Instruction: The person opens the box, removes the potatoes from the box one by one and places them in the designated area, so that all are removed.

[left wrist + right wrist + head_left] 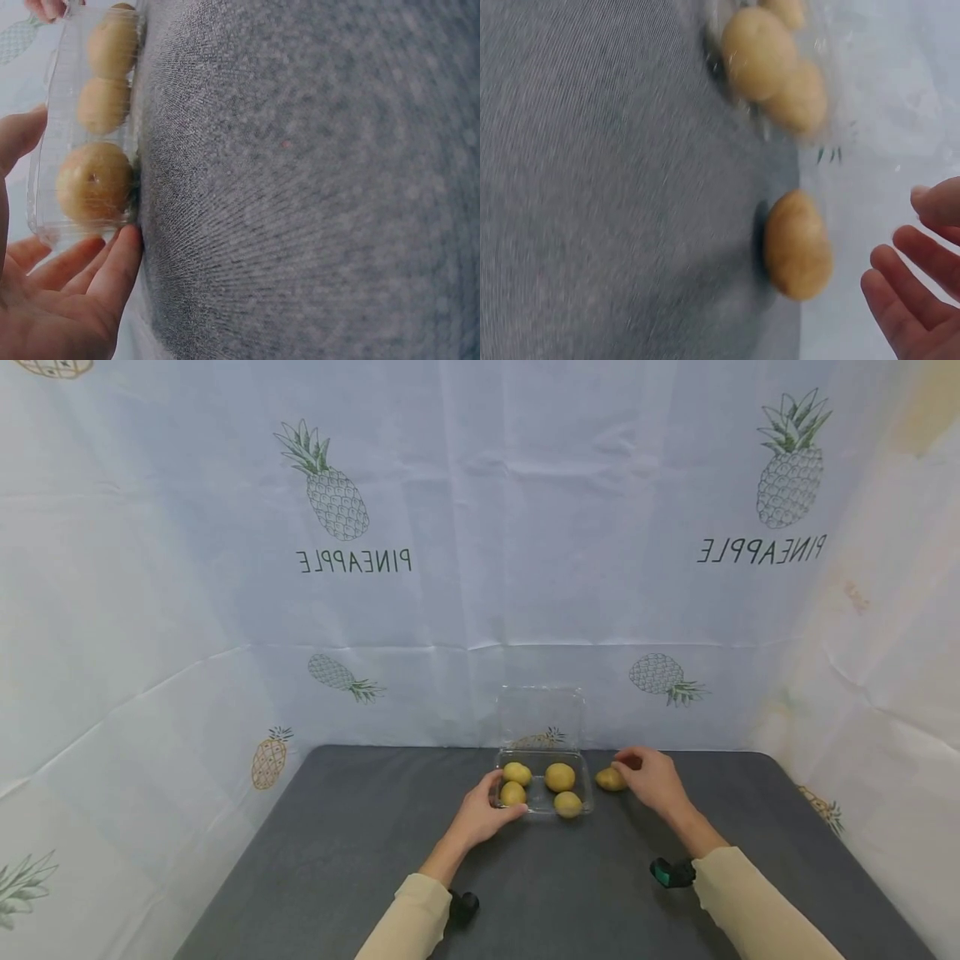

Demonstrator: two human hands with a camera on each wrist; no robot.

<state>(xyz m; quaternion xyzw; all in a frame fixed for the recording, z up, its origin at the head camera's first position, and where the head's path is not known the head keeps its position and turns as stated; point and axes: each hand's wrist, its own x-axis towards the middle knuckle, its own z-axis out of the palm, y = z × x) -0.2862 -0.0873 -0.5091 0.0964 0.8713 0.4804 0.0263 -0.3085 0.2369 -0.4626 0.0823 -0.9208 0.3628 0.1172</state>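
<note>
A clear plastic clamshell container (537, 793) stands near the table's back edge, its lid (540, 710) raised behind it. Several potatoes lie inside, among them one potato (559, 777) at the back right and another potato (94, 184) close to the left end. My left hand (480, 814) grips the container's left end, thumb at the near side and fingers around the far side. One loose potato (798, 245) rests on the table just right of the container. Over it hovers my right hand (922, 277), fingers parted and holding nothing, with a gap between fingertips and potato.
The dark grey table (375, 852) extends to the front and both sides. Right behind its back edge hangs a white cloth (465, 593) printed with pineapples, which also encloses the left and right sides. Each wrist wears a small black device (672, 872).
</note>
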